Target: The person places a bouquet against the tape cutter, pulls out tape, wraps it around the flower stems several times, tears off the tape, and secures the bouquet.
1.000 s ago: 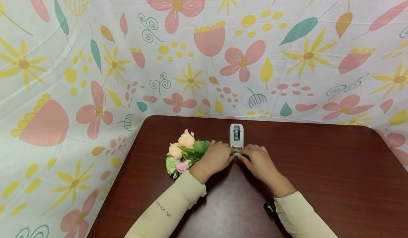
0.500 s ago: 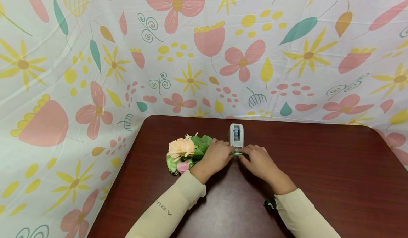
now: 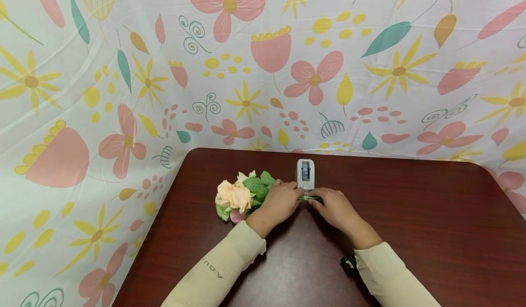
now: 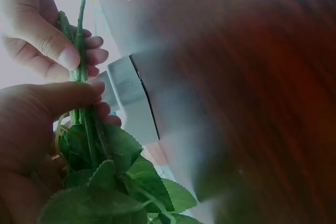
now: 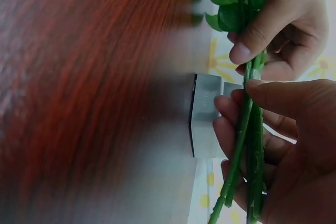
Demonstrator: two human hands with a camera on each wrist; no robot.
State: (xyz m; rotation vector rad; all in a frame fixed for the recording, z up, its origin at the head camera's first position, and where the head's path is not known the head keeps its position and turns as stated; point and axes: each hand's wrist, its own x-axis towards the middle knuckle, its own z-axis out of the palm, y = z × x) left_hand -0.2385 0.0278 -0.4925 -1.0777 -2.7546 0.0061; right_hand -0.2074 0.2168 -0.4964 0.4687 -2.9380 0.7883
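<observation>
A bunch of flowers (image 3: 233, 195) with peach, pale green and pink heads lies sideways, heads to the left of my left hand (image 3: 281, 203). My left hand grips the green stems (image 4: 80, 72) just below the leaves (image 4: 128, 174). Close beside it, my right hand (image 3: 336, 209) pinches the same stems (image 5: 253, 129) nearer their cut ends, thumb on one side and fingers curled behind. A strip of clear tape seems to cross the stems between the hands. Right behind them stands a white tape dispenser (image 3: 306, 175) holding a bluish roll.
The dark red wooden table (image 3: 411, 215) spreads out around the hands. A flower-printed cloth (image 3: 312, 69) hangs behind it and on the left. Some small black object (image 3: 348, 264) shows beside the right sleeve (image 3: 390, 270).
The bunch has rolled in my hands: the peach heads have swung down toward me, more leaves show on top, and the pink head is more covered. Both hands stay beside the dispenser.
</observation>
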